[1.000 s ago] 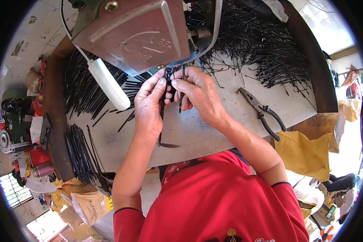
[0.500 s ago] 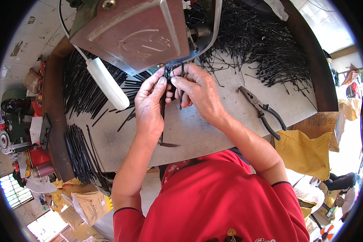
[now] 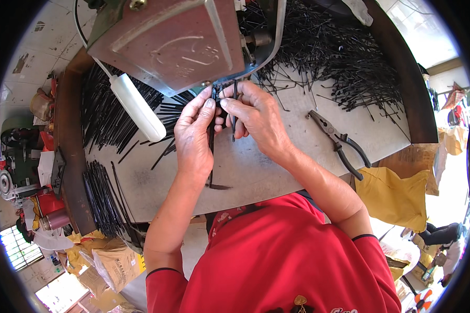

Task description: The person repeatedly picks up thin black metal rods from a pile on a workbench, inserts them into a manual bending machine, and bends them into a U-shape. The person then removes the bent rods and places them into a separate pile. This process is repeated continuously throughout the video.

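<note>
Under the lower edge of a brown metal machine head (image 3: 167, 49), my two hands meet. My left hand (image 3: 193, 133) pinches a long thin black rod (image 3: 211, 175) between thumb and fingers; the rod's lower end hangs over the metal table. My right hand (image 3: 261, 117) is closed, its thumb and forefinger tips close to the rod's upper end. A second, shorter black rod (image 3: 234, 128) hangs down from among its fingers. Whatever small part lies between the fingertips is too small to make out.
A bundle of black rods (image 3: 104, 115) lies left, with another bundle (image 3: 102, 198) nearer. Thin black pieces (image 3: 350, 68) heap up at the far right. Pliers (image 3: 331, 136) rest right of my arm. A white lamp (image 3: 138, 108) hangs left. Raised brown edging (image 3: 420, 104) bounds the table (image 3: 277, 172).
Hardly anything differs. Both hands keep their grip at the same spot below the machine head, and the whole view has shifted very slightly.
</note>
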A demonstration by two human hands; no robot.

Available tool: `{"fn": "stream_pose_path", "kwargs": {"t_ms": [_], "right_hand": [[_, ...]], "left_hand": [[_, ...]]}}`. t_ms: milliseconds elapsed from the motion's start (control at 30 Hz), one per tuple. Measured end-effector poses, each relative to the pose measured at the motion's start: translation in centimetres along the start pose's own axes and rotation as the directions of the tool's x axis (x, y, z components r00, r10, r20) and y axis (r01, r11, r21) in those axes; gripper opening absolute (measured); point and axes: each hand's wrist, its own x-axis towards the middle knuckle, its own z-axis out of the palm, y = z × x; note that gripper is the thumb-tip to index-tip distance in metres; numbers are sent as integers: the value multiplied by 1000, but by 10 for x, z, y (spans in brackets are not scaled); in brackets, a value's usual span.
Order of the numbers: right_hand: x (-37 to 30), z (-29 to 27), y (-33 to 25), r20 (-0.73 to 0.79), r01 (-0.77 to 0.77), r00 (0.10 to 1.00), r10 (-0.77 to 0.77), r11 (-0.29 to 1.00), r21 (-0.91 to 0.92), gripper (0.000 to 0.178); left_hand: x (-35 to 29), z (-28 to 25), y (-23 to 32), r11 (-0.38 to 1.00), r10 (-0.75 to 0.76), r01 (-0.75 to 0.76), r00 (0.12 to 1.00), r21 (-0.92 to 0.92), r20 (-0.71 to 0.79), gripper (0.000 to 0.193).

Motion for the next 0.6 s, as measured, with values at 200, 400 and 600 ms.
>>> {"fn": "stream_pose_path", "kwargs": {"t_ms": [200,400,600], "right_hand": [[0,-3,-1,22,-52,999,50,995,87,16],[-1,0,-1,22,-39,999,37,995,88,18],[-2,2,-2,-4,0,1000,1,999,48,19]], "left_hand": [[-1,2,0,1000,9,-9,1000,-14,6,30],[1,1,-2,1000,9,-9,1000,-12,3,31],[0,0,-2,999,9,-9,1000,-30,19,31]]}}
